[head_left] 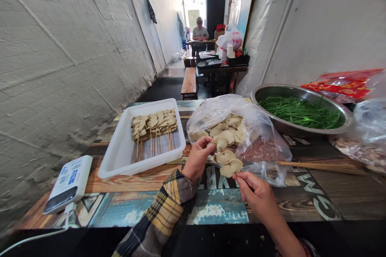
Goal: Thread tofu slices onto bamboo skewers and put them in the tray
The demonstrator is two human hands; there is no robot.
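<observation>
My left hand (197, 156), in a plaid sleeve, pinches the edge of a thin beige round slice (221, 143). Just below it, the fingers of my right hand (255, 190) are closed at the lower end of a skewer with folded beige slices (230, 166) on it; the stick itself is mostly hidden. Behind both hands lies an open clear plastic bag (265, 144) with a heap of loose beige slices (237, 124) inside. To the left, a white plastic tray (114, 156) holds several finished-looking skewers of the same slices (155, 122), sticks towards me.
Bare bamboo skewers (325, 164) lie on the right of the table. A steel bowl (346, 122) of green chives (301, 112) stands behind them, beside plastic bags (372, 120). At left sits a white device with a cable (70, 182). A person (200, 32) sits far back.
</observation>
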